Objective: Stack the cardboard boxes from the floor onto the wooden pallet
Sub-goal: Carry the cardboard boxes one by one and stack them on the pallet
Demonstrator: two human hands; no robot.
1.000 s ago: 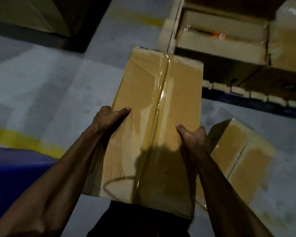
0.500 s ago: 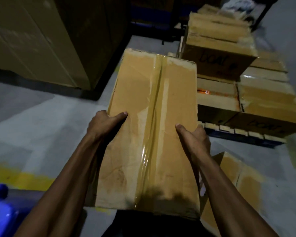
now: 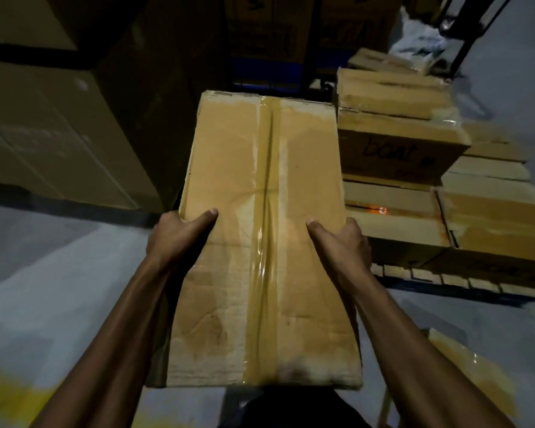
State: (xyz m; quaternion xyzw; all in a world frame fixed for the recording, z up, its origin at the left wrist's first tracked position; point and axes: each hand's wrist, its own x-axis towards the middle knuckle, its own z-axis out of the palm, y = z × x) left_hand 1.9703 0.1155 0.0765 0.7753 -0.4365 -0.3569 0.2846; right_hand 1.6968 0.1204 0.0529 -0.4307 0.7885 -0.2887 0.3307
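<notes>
I carry a long taped cardboard box [image 3: 266, 230] in front of my chest, its tape seam running away from me. My left hand [image 3: 176, 236] grips its left edge with the thumb on top. My right hand [image 3: 340, 242] grips its right edge the same way. To the right stands the wooden pallet [image 3: 445, 281], its slats showing under several stacked boxes. The top stacked box [image 3: 396, 140] bears handwriting on its side. Another cardboard box [image 3: 470, 378] lies on the floor at the lower right.
Tall stacks of large cartons [image 3: 59, 134] rise on the left, close to the carried box. Grey concrete floor [image 3: 44, 288] lies below, with a yellow line [image 3: 10, 396] at the lower left. Dark racking and a crumpled white wrap [image 3: 420, 44] stand behind the pallet.
The view has risen and turned toward the pallet, which sits nearer and lower right now. The carried box stays in both hands. The blue object at lower left has left the view.
</notes>
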